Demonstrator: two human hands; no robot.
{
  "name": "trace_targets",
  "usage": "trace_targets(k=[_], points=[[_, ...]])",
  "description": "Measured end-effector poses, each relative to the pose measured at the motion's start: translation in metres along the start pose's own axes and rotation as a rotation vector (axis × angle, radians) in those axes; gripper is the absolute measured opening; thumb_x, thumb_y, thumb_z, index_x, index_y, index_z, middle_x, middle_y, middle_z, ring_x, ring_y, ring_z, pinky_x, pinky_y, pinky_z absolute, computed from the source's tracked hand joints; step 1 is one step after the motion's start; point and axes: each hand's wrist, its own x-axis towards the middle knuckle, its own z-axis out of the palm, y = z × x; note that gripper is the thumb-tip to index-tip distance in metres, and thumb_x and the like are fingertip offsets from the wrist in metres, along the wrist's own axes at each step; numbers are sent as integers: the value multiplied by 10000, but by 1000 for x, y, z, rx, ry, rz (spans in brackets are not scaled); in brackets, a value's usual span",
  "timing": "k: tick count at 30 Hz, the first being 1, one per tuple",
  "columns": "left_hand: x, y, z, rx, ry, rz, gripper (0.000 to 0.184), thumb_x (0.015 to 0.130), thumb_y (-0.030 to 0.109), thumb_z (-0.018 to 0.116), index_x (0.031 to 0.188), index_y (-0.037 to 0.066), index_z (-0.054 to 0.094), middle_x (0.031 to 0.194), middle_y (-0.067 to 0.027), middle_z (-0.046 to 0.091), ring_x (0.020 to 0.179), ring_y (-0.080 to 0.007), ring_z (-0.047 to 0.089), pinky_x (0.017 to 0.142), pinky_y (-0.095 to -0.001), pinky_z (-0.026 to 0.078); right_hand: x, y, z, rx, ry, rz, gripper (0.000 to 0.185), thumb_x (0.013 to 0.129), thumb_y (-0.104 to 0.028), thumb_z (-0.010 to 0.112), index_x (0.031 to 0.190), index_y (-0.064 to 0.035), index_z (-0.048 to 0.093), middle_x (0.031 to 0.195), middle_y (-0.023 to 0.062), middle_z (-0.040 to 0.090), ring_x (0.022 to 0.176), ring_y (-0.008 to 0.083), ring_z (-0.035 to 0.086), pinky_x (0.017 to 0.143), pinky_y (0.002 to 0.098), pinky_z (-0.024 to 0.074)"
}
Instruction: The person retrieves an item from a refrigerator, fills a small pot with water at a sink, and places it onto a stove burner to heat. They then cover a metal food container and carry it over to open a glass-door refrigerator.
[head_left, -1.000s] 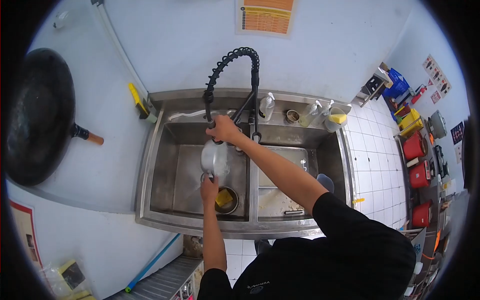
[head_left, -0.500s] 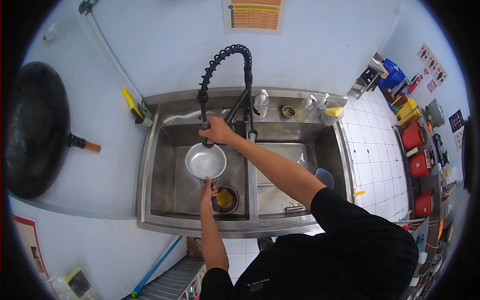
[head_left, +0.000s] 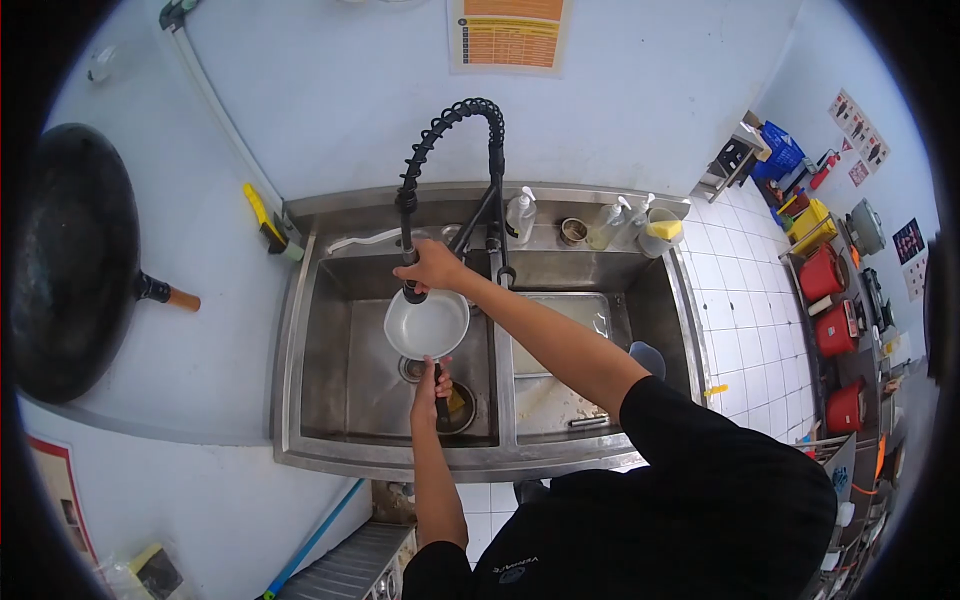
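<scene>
Over the left sink basin (head_left: pixel 330 370), my left hand (head_left: pixel 430 388) is closed round the dark handle of a small metal pan (head_left: pixel 428 328), whose pale inside faces up. My right hand (head_left: pixel 434 268) grips the black spray head (head_left: pixel 414 292) of the coiled faucet hose (head_left: pixel 420 155), just above the pan's far rim. Whether water is running I cannot make out. Below my left hand a round metal bowl (head_left: pixel 463 412) with a yellow sponge (head_left: pixel 455 402) rests on the basin floor, partly hidden by the hand and handle.
The right basin (head_left: pixel 650 290) holds a tray (head_left: pixel 565 315) and a bluish translucent container (head_left: pixel 648 358). Pump bottles (head_left: pixel 521 215), a small round tin (head_left: pixel 573 232) and a jug with a yellow sponge (head_left: pixel 661 232) line the back ledge. A large wok (head_left: pixel 80 260) hangs at left.
The pan has turned from side-on to inside up and shifted slightly right in the last half second. My right hand has stayed on the spray head, which now sits over the rim.
</scene>
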Motion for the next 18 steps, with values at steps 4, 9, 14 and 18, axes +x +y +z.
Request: trace_targets(k=[4, 9, 14, 18], points=[[4, 0, 7, 17, -33, -3, 602, 918, 575, 474, 1168, 30, 524, 623, 60, 354, 460, 0, 295, 397, -152, 254, -5, -3, -5, -26, 17, -21, 494, 748, -270, 754, 1052, 64, 555, 770, 140, 670, 551, 199, 672, 529, 312, 551], [3, 2, 20, 70, -20, 0, 615, 914, 587, 468, 1167, 30, 528, 616, 61, 358, 455, -4, 298, 400, -157, 262, -5, -1, -11, -63, 2, -44, 629, 743, -299, 767, 1168, 87, 511, 688, 124, 654, 549, 180, 672, 489, 288, 541], [3, 2, 27, 129, 8, 24, 624, 904, 597, 481, 1166, 32, 530, 615, 63, 356, 454, -6, 299, 411, -163, 249, -3, 7, -13, -235, 27, -150, 463, 747, -355, 759, 874, 54, 585, 625, 130, 641, 550, 200, 678, 558, 320, 547], [4, -3, 24, 119, 4, 0, 621, 902, 598, 487, 1153, 32, 536, 614, 66, 350, 456, -7, 297, 417, -166, 243, -9, 10, -12, -210, 61, -173, 448, 754, -375, 749, 757, 30, 557, 601, 132, 634, 540, 209, 676, 587, 331, 545]])
